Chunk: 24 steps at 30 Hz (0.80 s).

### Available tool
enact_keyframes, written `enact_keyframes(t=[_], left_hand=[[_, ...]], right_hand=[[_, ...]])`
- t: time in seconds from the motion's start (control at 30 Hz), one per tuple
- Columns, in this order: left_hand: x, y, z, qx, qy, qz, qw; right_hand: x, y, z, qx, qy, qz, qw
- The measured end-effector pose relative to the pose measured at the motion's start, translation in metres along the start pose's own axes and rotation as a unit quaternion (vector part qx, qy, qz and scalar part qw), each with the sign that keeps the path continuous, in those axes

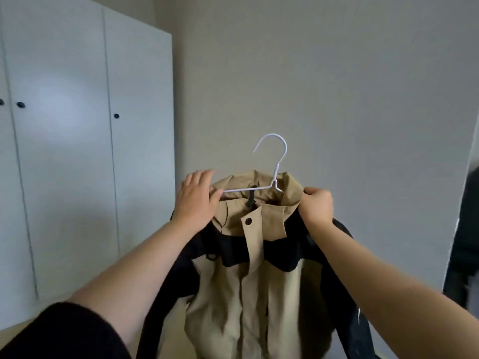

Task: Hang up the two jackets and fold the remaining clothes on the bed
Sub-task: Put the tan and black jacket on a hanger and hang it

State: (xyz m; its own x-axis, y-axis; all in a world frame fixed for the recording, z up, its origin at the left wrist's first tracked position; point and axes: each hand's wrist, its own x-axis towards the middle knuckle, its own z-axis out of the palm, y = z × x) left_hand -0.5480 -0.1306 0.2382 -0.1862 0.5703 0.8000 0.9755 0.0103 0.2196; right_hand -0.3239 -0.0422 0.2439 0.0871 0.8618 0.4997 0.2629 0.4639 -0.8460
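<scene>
jacket: tan with black shoulders and sleeves, held up in the air in front of the person against the plain wall; front placket facing the camera, body hanging down out of the bottom of the view
hanger: thin white wire, hook upright above the collar; its bar runs left to right inside the neck opening, so the long axis lies across the person, level with both hands
key relation: the hook stands between the two hands, up and a little nearer the right; the bar's left end runs toward the left thumb, its right shoulder dips into the collar beside the right fist
left hand: laid on the collar's left side, fingers mostly straight and pointing up, thumb pressed in near the end of the bar; whether the thumb pinches wire or cloth I cannot tell
right hand: curled into a fist, gripping the tan collar fabric at the right edge, just beside the hanger's right shoulder
step in hand: likely seating the jacket's shoulders over the hanger; neither hand is on the hook
wardrobe: white doors shut, to the left and well apart from the jacket; the left hand is the nearer one to it
risk: the jacket sits loosely, so it may slide off the wire if the collar is released
</scene>
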Motion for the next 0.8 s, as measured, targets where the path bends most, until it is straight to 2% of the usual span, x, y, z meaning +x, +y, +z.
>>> enact_keyframes(t=[0.07,0.1,0.27,0.37,0.4,0.47,0.53,0.6,0.63,0.67,0.7,0.77,0.8], left_hand=[[0.006,-0.020,-0.007,-0.011,-0.159,-0.071,0.985],[0.008,-0.025,-0.008,-0.027,-0.203,-0.099,0.974],[0.013,-0.042,-0.010,-0.168,-0.191,-0.223,0.941],[0.012,-0.053,-0.009,-0.227,-0.176,-0.291,0.913],[0.011,-0.056,-0.007,-0.237,-0.169,-0.304,0.907],[0.012,-0.058,-0.006,-0.259,-0.149,-0.334,0.894],[0.015,-0.058,-0.006,-0.307,-0.130,-0.368,0.868],[0.016,-0.065,-0.005,-0.331,-0.113,-0.388,0.853],[0.015,-0.070,-0.005,-0.325,-0.102,-0.395,0.853],[0.013,-0.076,-0.005,-0.307,-0.089,-0.405,0.857],[0.009,-0.083,-0.004,-0.280,-0.076,-0.421,0.860],[0.003,-0.098,-0.003,-0.232,-0.051,-0.453,0.859],[0.001,-0.103,-0.003,-0.222,-0.042,-0.462,0.858]], right_hand=[[-0.002,0.001,0.013,0.023,-0.018,-0.006,1.000],[-0.002,0.001,0.019,0.028,-0.028,-0.008,0.999],[0.001,0.008,0.035,-0.011,-0.071,-0.030,0.997],[-0.008,-0.001,0.037,-0.038,0.001,-0.178,0.983],[-0.015,-0.007,0.038,-0.040,-0.014,-0.231,0.972],[-0.029,-0.012,0.045,-0.094,-0.139,-0.297,0.940],[-0.041,-0.014,0.054,-0.243,-0.275,-0.294,0.883],[-0.045,-0.015,0.059,-0.385,-0.342,-0.284,0.809],[-0.047,-0.018,0.060,-0.421,-0.348,-0.287,0.787],[-0.048,-0.021,0.059,-0.428,-0.328,-0.308,0.784],[-0.049,-0.021,0.058,-0.407,-0.274,-0.359,0.794],[-0.057,-0.016,0.056,-0.328,-0.142,-0.460,0.813],[-0.064,-0.013,0.053,-0.286,-0.109,-0.479,0.823]])
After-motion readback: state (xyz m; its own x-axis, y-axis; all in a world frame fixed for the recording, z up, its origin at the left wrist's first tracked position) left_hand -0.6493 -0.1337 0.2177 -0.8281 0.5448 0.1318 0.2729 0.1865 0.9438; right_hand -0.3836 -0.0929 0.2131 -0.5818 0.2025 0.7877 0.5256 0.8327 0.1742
